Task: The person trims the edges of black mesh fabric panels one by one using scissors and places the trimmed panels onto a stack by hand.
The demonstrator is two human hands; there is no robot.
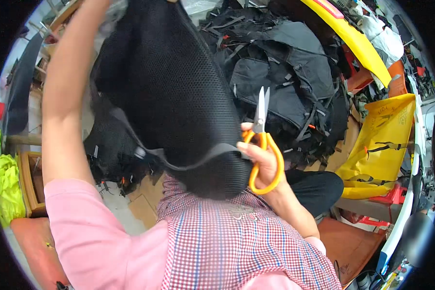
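A large black mesh fabric piece (179, 92) with a grey webbing strap (212, 153) along its lower part hangs in front of my body. My left arm reaches up past the top edge of the view; only a bit of my left hand (172, 1) shows, gripping the fabric's top, its other fingers hidden. My right hand (268, 162) is closed on scissors (279, 166) with orange handles, their blades pointing up and slightly apart. The thumb and a fingertip of that hand are at the fabric's right edge, beside the strap; whether they pinch it I cannot tell.
Behind the fabric lies a heap of black backpacks (285, 72) with straps and buckles. At the right are a yellow printed bag (382, 140) and a curved yellow edge (357, 41). A lime plastic bag (7, 183) and a wooden frame (31, 183) stand left.
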